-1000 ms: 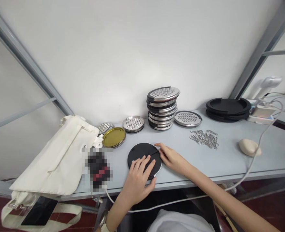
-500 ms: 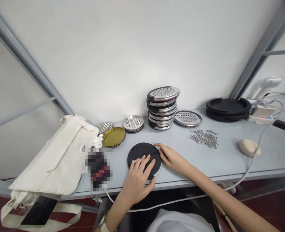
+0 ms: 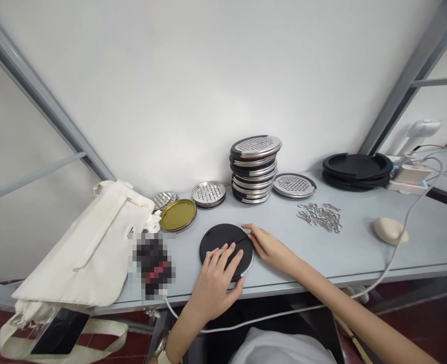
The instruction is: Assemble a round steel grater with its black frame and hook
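A black round plate (image 3: pixel 219 237) lies on the table in front of me, with a silver metal rim showing along its lower right edge. My left hand (image 3: pixel 218 280) rests on top of it, fingers spread flat over its lower half and thumb near the rim. At the plate's upper right edge, my right hand (image 3: pixel 267 247) has thumb and index finger closed together. A small shiny bit shows at those fingertips, too small to name. To the right lies a pile of small metal hooks (image 3: pixel 322 218).
Behind the plate stands a tall stack of round graters (image 3: pixel 254 172) with black edging. One more grater (image 3: pixel 294 185) lies beside it. Black rings (image 3: pixel 356 174), a beige mouse (image 3: pixel 388 230) and a white cable (image 3: pixel 400 237) are to the right; gold lids (image 3: pixel 178 215) and a white bag (image 3: pixel 83 253), left.
Both hands and the plate stay practically in place. The right fingertips shift very slightly at the plate's edge.
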The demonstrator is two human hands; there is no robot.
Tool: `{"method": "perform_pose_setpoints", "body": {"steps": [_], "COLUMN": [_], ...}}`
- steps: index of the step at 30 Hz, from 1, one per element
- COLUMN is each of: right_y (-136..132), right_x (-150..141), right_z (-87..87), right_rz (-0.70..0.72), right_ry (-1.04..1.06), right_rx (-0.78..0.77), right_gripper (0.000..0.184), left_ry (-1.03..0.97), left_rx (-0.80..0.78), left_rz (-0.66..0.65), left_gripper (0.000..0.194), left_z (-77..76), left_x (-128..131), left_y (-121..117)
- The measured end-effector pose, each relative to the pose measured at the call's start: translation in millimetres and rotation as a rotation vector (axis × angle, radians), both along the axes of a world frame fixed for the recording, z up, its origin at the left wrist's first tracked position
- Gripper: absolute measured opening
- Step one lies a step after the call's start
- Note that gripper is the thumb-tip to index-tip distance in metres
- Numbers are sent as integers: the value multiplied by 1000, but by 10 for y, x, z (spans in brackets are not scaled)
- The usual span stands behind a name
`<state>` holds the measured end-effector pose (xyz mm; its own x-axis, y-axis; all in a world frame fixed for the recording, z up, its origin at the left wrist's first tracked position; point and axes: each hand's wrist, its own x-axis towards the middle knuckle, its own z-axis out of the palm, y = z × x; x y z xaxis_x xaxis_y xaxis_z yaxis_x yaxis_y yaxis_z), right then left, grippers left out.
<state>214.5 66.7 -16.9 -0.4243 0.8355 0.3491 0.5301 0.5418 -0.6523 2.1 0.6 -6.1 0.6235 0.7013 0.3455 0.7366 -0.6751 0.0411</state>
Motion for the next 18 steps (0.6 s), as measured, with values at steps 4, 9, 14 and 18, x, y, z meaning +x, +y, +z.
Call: {"method": "perform_pose_setpoints", "body": {"steps": [4,9,14,18], "right_y": [8,14,7,10], "right_x": [-1,8,5,2], "right_z": [-3,-8,8,12], "right_rz": [5,24,7,8], "right_ry": [-9,-12,10,13], "right_rx": [13,21,11,10], "right_gripper": [28,29,27,26], "left_ry": [-8,-10,-2,-19], "left_rx": [-17,-35,-19,-21], "left_rz": [-1,1,-9,-10], "left_gripper": [56,56,57,56], "left_z": [-14,-18,2,-5], "left_x": [-2,-4,-4,-3], "left_y": [7,1,0,6]}}
